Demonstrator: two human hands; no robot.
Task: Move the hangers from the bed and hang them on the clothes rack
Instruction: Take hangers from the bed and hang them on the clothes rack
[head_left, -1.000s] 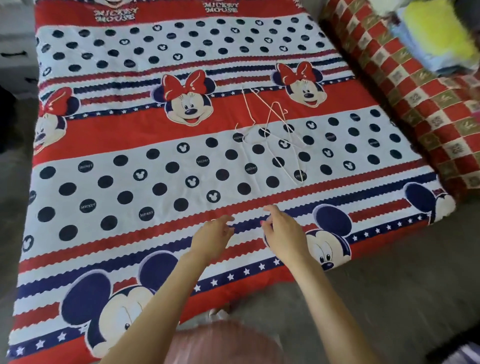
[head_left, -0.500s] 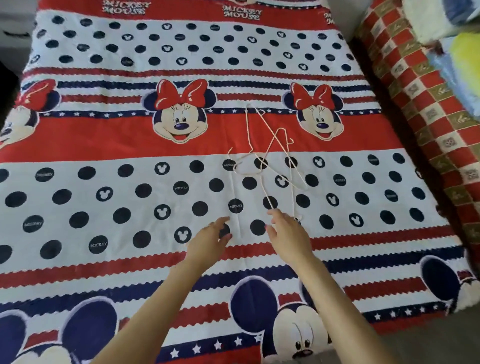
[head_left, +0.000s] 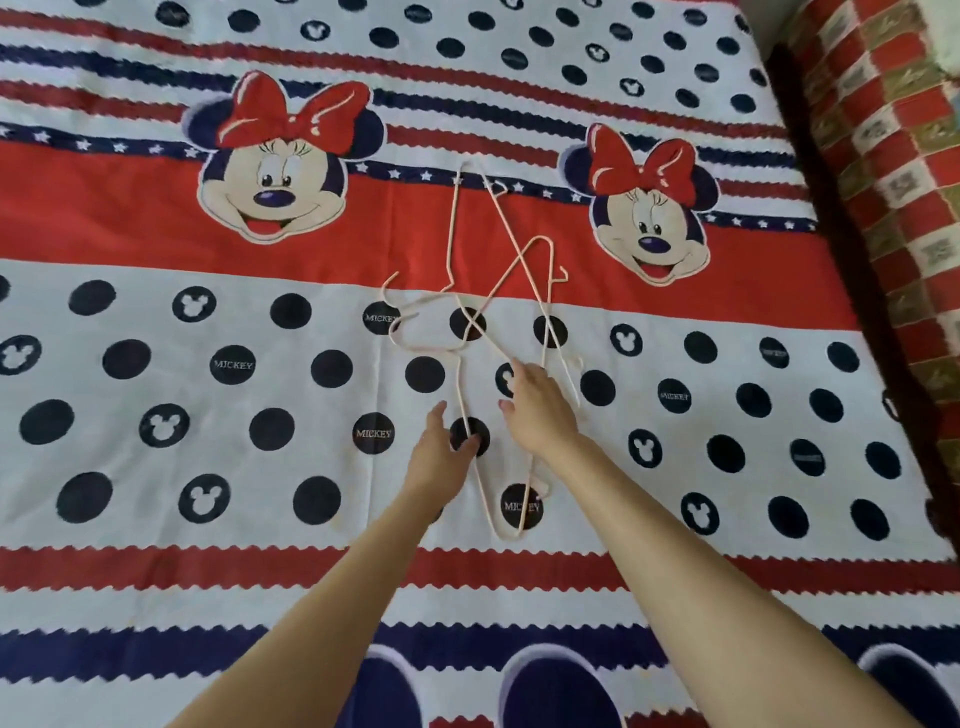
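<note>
Bed (head_left: 156, 571): flat quilted cover, printed cartoon mouse faces, red bows, navy dots, red and navy zigzag-edged stripes, white ground. Checkered red, white and olive fabric (head_left: 883, 171): along the bed's right edge. Hangers (head_left: 524, 249): thin pale pink wire, triangular with hooked ends, several overlapping in a loose tangle at the bed's centre. Left hand (head_left: 439, 452): fingers spread, resting at a hanger's wire, not closed. Right hand (head_left: 537, 410): fingers loosely apart, over the tangle's near wires, gripping nothing

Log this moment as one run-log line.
stage: reaching | left hand: open | right hand: open | wire hangers: crossed on bedsheet, unlifted
</note>
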